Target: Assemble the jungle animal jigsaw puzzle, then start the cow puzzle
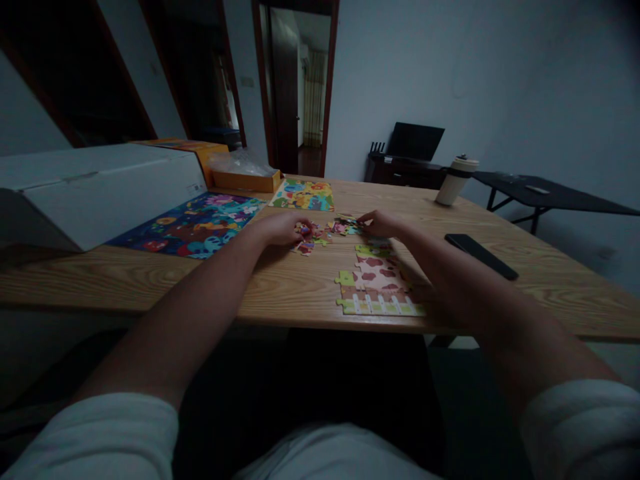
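Observation:
Loose jigsaw puzzle pieces (pixel 323 233) lie heaped on the table in front of me. My left hand (pixel 286 229) is at the heap's left side, its fingers curled closed on a puzzle piece (pixel 305 230) among the others. At the right end of the heap, my right hand (pixel 380 224) pinches a puzzle piece between thumb and fingers; dim light makes its picture unreadable. Nearer to me lies a partly joined puzzle (pixel 383 277) with brown-spotted pink pieces and a white fence along its bottom. My right forearm hides part of its right side.
A dark blue puzzle (pixel 200 223) and a yellow-green puzzle (pixel 305 195) lie on the wooden table (pixel 280 287). At left stand a white box (pixel 105 190) and an orange box (pixel 245 180) with clear plastic. A phone (pixel 480 256) and a tumbler (pixel 456 181) are at right.

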A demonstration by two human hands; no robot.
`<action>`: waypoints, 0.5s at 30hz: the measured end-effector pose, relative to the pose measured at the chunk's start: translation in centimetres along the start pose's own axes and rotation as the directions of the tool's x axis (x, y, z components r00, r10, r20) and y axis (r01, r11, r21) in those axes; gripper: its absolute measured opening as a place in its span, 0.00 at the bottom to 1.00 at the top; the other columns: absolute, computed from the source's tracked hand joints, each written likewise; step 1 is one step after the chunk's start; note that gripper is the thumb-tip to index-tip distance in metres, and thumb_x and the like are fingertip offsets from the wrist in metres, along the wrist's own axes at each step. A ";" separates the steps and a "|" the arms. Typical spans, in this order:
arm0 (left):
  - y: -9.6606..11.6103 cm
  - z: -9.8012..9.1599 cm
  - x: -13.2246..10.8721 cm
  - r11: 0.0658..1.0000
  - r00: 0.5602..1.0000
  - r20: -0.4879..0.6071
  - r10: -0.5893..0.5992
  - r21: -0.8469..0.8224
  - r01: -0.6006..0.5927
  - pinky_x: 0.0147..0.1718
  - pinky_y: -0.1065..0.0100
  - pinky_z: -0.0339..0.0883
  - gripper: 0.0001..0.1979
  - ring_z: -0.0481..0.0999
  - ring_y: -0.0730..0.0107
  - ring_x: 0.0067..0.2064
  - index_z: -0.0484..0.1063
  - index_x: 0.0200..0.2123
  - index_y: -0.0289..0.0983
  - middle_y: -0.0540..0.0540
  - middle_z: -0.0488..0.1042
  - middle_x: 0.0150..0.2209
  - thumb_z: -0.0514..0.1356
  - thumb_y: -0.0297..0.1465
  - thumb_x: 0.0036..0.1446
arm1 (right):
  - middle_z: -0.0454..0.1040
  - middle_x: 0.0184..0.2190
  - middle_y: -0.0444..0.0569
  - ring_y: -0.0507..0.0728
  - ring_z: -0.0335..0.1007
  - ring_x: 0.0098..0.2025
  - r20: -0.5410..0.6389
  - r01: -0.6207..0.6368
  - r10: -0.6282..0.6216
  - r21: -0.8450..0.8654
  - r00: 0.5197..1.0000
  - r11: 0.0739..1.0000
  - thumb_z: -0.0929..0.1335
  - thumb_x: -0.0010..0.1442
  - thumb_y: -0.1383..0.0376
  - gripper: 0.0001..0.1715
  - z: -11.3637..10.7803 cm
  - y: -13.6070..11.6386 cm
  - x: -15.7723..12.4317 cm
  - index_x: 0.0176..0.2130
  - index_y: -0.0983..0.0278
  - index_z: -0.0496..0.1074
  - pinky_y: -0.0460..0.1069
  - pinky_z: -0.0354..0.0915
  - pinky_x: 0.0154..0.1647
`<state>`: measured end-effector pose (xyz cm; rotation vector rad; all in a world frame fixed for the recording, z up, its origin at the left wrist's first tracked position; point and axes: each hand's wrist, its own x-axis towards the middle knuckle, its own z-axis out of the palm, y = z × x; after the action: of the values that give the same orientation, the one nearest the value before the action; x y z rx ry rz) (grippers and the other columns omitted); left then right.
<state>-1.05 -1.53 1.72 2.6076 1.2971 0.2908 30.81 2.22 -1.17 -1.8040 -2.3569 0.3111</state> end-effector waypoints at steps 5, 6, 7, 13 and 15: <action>0.6 0.2 0.0 0.997 0.999 0.031 0.006 -0.080 -0.003 0.41 0.66 0.65 0.18 0.75 0.63 0.42 0.77 0.50 0.46 0.47 0.80 0.44 0.58 0.35 0.56 | 0.81 0.44 0.48 0.56 0.76 0.39 -0.007 0.026 -0.025 0.217 1.000 0.976 0.67 0.55 0.72 0.28 0.3 -0.9 0.8 0.55 0.60 0.76 0.47 0.69 0.39; 0.7 0.3 0.0 0.993 0.999 0.041 0.005 -0.116 0.000 0.40 0.66 0.65 0.18 0.76 0.63 0.41 0.76 0.51 0.45 0.47 0.80 0.44 0.58 0.35 0.57 | 0.81 0.45 0.48 0.56 0.76 0.40 -0.013 0.047 -0.046 0.252 0.999 0.967 0.68 0.55 0.71 0.27 0.2 -1.1 0.8 0.54 0.59 0.77 0.47 0.69 0.40; 0.7 0.4 0.1 0.989 0.999 0.047 0.008 -0.145 -0.002 0.40 0.67 0.66 0.19 0.76 0.63 0.41 0.76 0.51 0.45 0.47 0.80 0.45 0.58 0.34 0.57 | 0.81 0.46 0.48 0.56 0.76 0.41 -0.021 0.064 -0.061 0.272 0.998 0.960 0.69 0.56 0.70 0.24 0.0 -1.2 0.8 0.52 0.59 0.78 0.47 0.70 0.41; 0.8 0.8 0.3 0.993 0.998 -0.025 0.061 -0.104 -0.063 0.43 0.67 0.67 0.18 0.75 0.62 0.46 0.78 0.48 0.44 0.46 0.77 0.49 0.58 0.27 0.54 | 0.80 0.48 0.52 0.59 0.76 0.43 -0.057 -0.014 0.027 0.204 0.998 0.979 0.72 0.58 0.59 0.22 -0.5 -1.2 0.8 0.52 0.62 0.77 0.49 0.69 0.43; 1.0 0.7 0.2 0.993 0.996 -0.041 0.076 -0.082 -0.079 0.45 0.66 0.67 0.20 0.74 0.61 0.46 0.78 0.47 0.43 0.44 0.76 0.50 0.57 0.25 0.53 | 0.80 0.46 0.51 0.59 0.76 0.43 -0.012 -0.008 0.010 0.146 1.000 0.989 0.72 0.57 0.56 0.25 -0.3 -1.1 0.7 0.52 0.62 0.77 0.49 0.68 0.43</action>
<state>0.00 -2.02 1.39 2.5975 1.1701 0.4003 29.63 2.67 -0.58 -1.7444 -2.2534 0.4593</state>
